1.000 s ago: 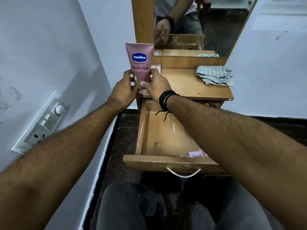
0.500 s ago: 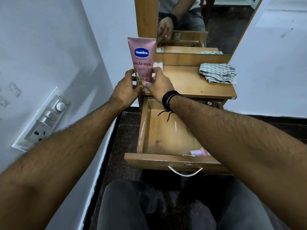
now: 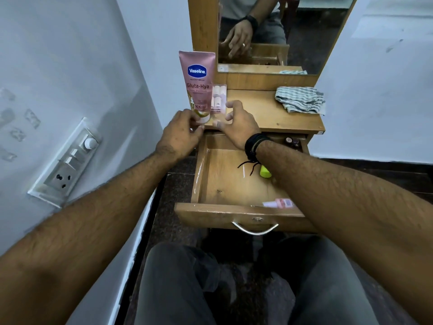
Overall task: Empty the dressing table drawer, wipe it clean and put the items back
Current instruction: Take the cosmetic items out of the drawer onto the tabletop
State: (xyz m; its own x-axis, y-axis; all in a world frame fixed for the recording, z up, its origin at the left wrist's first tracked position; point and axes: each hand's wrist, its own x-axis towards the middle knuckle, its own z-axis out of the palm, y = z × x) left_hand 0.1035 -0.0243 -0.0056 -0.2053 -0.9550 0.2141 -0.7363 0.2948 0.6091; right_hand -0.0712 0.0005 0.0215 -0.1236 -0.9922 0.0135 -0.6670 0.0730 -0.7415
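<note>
Both hands have let go of the pink Vaseline tube, which a moment ago they held by its lower end; it now stands upright on its white cap at the left front corner of the tabletop, leaning close to the mirror's wooden frame.

Left of the tube, on the wall, sits a switch panel. The left hand hovers just in front of the tube's cap, fingers loosely curled, thumb and fingertips close together, holding nothing that can be seen. Just right of the tube a small clear packet of pale sticks stands against the mirror's base. The right hand, with a black band at the wrist, is spread beside that packet, fingers apart and bent, gripping nothing.

Below the tube, the drawer is pulled out. Inside it, right of the tube's line, lie a yellow-green cap partly under the right forearm, a pink-and-white small tube by the front wall, and small dark bottles at the back right corner. Far right on the tabletop lies a crumpled striped cloth.
</note>
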